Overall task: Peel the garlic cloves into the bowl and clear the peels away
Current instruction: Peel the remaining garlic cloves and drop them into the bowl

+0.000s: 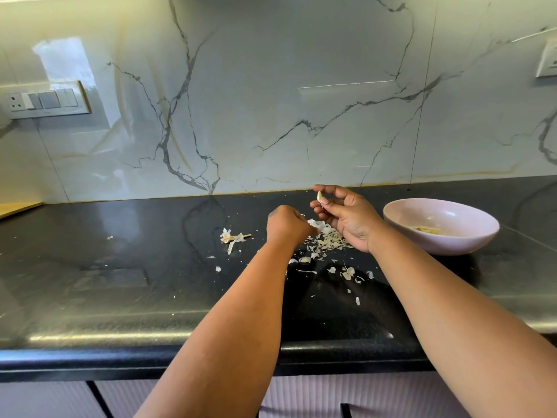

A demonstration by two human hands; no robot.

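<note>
Hidden fingertips, cut-off edges

The left hand shows only its back, so its curled fingers and whatever they hold are hidden. The right hand covers part of the peel pile. The bowl's near wall hides most of the cloves inside. The right socket and the desk run off the frame.

We see our two forearms bare from the lower frame edge upward, with no sleeves. Our left hand and right hand wear nothing: no gloves, rings or watch.
</note>
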